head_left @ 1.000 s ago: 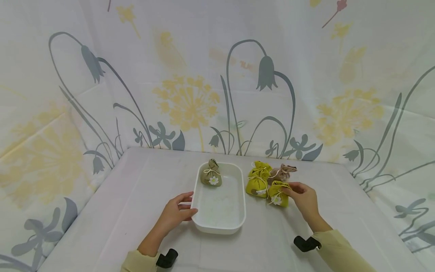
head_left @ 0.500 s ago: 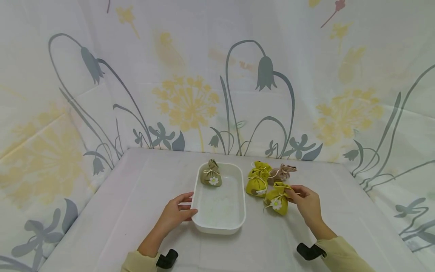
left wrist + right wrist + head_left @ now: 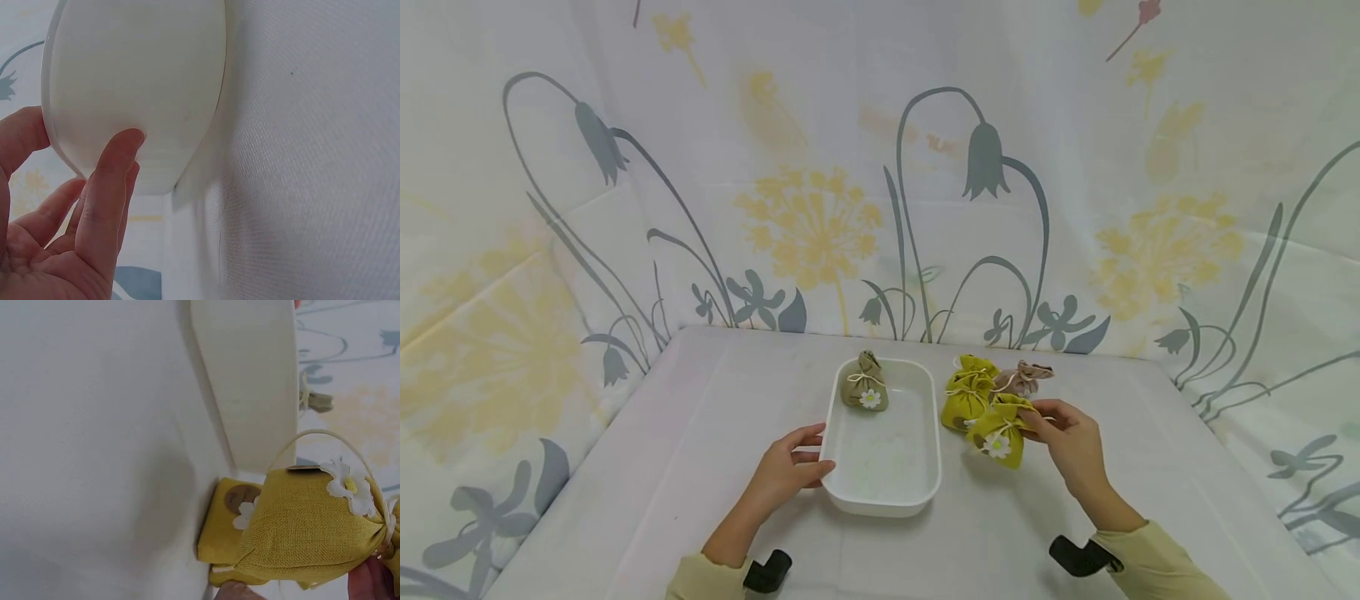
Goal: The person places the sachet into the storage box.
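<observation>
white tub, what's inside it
One olive-brown pouch with a white flower sits in the far left corner of the white tub; nothing else shows inside. What's under or directly behind that pouch is covered.

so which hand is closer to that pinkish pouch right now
Right. The right hand is just on the near side of the pinkish pouch, pinching a yellow pouch; the left hand is farther off, at the white tub's left side.

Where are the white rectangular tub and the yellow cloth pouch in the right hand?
White rectangular tub (image 3: 883, 458), head view: bare inner floor.
Held yellow cloth pouch (image 3: 303, 531), right wrist view: woven side.
</observation>
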`<state>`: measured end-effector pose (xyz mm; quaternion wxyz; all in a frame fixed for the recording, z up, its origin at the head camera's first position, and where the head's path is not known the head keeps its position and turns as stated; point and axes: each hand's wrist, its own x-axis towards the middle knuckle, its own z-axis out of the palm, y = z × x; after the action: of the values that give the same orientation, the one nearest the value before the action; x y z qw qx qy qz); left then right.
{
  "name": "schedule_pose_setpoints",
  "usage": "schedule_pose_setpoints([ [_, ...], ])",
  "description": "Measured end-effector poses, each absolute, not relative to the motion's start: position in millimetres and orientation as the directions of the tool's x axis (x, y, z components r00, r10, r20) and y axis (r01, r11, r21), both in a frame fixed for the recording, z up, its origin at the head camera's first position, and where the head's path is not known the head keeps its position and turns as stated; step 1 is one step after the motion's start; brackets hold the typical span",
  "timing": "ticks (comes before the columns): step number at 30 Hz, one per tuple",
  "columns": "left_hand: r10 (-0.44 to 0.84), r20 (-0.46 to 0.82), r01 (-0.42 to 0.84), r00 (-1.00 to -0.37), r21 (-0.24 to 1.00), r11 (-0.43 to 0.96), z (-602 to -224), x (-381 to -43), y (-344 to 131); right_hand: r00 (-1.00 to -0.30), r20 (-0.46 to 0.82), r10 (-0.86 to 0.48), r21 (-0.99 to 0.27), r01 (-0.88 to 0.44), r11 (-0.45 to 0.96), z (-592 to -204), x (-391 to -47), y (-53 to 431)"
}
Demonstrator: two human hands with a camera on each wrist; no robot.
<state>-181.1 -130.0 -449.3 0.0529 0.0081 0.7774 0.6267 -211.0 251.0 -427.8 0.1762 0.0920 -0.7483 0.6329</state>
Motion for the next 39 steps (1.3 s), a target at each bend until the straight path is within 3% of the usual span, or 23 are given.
schedule_pose_setpoints([
  [4,0.078,-0.073,-0.055,-0.994,0.975,0.215,-449.7,-181.5,-129.8,-0.918,0.387,0.083,-0.908,-0.364,0.206,-421.5,-211.0,245.7],
  [10,0.076,-0.075,-0.058,-0.994,0.976,0.21,-450.0,-181.9,-130.5,-0.907,0.419,0.039,-0.903,-0.413,0.116,-415.9,-217.0,238.0],
  [20,0.071,-0.077,-0.061,-0.994,0.976,0.211,-450.2,-181.9,-130.9,-0.951,0.296,0.09,-0.936,-0.27,0.224,-382.6,-212.4,205.2],
  [34,0.079,-0.076,-0.058,-0.994,0.976,0.212,-451.8,-183.5,-130.3,-0.961,0.274,-0.025,-0.947,-0.274,0.17,-377.4,-229.6,178.0],
  [39,0.084,-0.073,-0.054,-0.994,0.978,0.203,-452.5,-184.0,-130.8,-0.975,0.214,-0.057,-0.962,-0.221,0.162,-375.7,-235.4,166.1],
])
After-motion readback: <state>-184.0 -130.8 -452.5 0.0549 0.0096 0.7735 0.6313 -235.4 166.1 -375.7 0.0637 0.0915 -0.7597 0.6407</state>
